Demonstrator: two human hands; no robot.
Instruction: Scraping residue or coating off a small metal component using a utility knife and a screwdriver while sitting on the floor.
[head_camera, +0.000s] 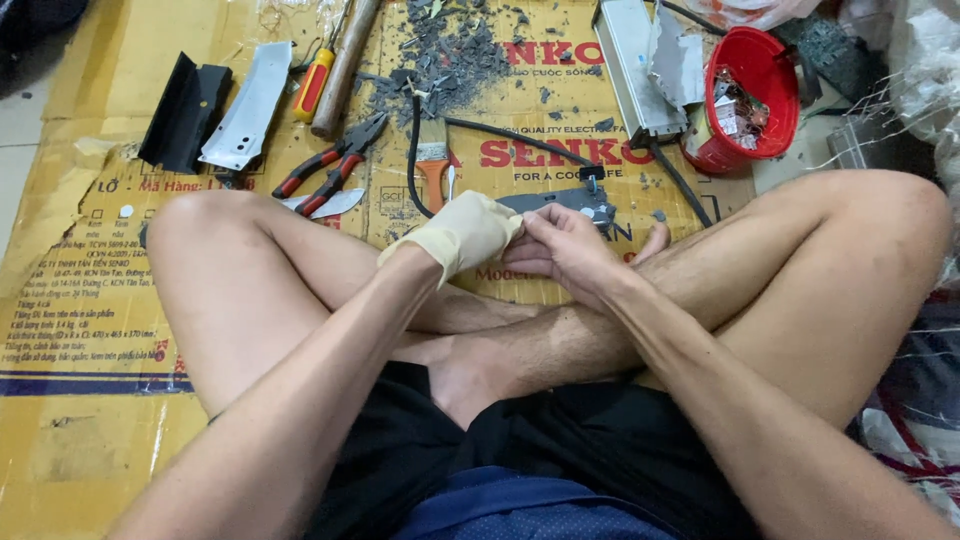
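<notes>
I sit cross-legged on flattened cardboard (90, 330). My left hand (462, 232) wears a cream rubber glove and meets my bare right hand (562, 245) above my crossed shins. Both hands close on a flat grey metal part (570, 200) that sticks out just beyond the fingers. A black cable (500, 135) runs from that part back across the cardboard. What lies between the fingertips is hidden.
Red-handled pliers (325, 170), a wooden-handled hammer (345, 65), a screwdriver (315, 80) and an orange-handled brush (433, 170) lie ahead. Bent metal sheets (240, 105), a grey debris pile (450, 50), a long metal casing (635, 65) and a red bucket (770, 120) of scraps stand farther off.
</notes>
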